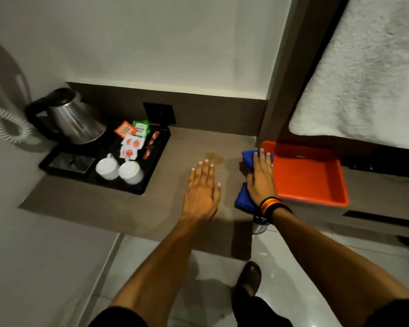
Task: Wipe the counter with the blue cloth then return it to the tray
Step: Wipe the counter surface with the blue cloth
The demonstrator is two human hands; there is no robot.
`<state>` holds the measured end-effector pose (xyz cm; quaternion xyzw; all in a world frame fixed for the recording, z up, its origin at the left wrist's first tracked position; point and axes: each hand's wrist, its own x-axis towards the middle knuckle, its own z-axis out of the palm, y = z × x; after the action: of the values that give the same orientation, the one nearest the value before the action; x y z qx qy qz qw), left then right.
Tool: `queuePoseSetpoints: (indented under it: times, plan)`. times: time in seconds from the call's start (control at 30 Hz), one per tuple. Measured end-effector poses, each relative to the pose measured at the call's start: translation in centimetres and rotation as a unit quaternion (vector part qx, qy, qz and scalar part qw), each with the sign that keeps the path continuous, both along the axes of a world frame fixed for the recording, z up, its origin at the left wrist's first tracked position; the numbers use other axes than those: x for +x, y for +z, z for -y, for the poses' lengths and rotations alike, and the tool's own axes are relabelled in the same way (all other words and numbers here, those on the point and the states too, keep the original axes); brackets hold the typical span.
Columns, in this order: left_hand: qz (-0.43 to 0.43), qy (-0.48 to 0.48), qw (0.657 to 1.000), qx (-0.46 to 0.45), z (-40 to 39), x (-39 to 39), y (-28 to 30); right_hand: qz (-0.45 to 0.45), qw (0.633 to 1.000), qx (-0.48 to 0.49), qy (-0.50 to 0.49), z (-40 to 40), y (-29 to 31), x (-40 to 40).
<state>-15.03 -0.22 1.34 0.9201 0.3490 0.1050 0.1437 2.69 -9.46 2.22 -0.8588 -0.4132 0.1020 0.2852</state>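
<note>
Blue cloth (245, 161) is lying centre-right in the frame on the brown worktop (104, 208), pinned under the right hand (260, 178), with its right edge just beside the orange tray (335, 185). Cloth's long axis is running from the near edge of the worktop toward the wall, same line as the hand; blue is showing above the fingertips and again below the palm. Right hand is lying flat, fingers extended and close together, pressing down rather than gripping; whether the thumb is hooking any fabric is hidden. Left hand (202, 187) is resting palm-down on the bare worktop just left of the cloth, fingers spread, holding nothing. A faint yellowish stain (214, 158) is sitting just beyond the left fingertips, left of the cloth's far end, so the coming wipe is probably calling for a leftward sweep, and the right hand is the one on the cloth. Tray is looking empty and is touching or nearly touching the right hand's outer edge; return trip is short, to the right. Black tray (151, 171) with kettle (73, 119) and cups (119, 169) is sitting at centre-left, well apart from the cloth.
</note>
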Motion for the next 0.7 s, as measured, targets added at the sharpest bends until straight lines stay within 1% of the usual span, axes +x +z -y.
queuePoseSetpoints:
  times: [0.07, 0.13, 0.27, 0.3, 0.33, 0.47, 0.53, 0.6, 0.7]
  plan:
    - [-0.029, 0.015, 0.999, 0.009, -0.2, -4.1, -0.3, -0.009, 1.000, 0.000, 0.018, 0.7, -0.2, -4.1]
    - [-0.056, 0.024, 0.998, 0.009, -0.6, -7.8, -0.9, -0.013, 0.999, -0.032, 0.029, 1.5, -1.4, -7.8]
    - [-0.088, 0.048, 0.995, -0.006, -1.8, -11.9, -2.3, -0.057, 0.981, -0.182, 0.020, 2.6, -4.6, -12.1]
    - [-0.090, 0.056, 0.994, -0.012, -2.0, -12.5, -2.6, -0.050, 0.977, -0.206, 0.015, 2.8, -5.4, -12.9]
    - [-0.091, 0.062, 0.994, -0.015, -2.3, -12.8, -3.0, -0.030, 0.977, -0.212, 0.006, 2.7, -6.1, -13.5]
    - [-0.073, 0.079, 0.993, -0.041, -3.8, -13.3, -4.7, 0.070, 0.978, -0.190, -0.045, 1.9, -7.4, -14.6]
    - [-0.060, 0.085, 0.993, -0.048, -4.9, -13.3, -6.1, 0.090, 0.977, -0.185, -0.048, 0.6, -7.9, -13.9]
    - [-0.043, 0.088, 0.994, -0.042, -5.6, -13.4, -7.2, 0.096, 0.981, -0.170, -0.014, -1.1, -8.4, -12.6]
    - [-0.018, 0.105, 0.994, -0.023, -5.9, -13.1, -8.3, 0.122, 0.977, -0.150, 0.085, -4.2, -8.6, -11.1]
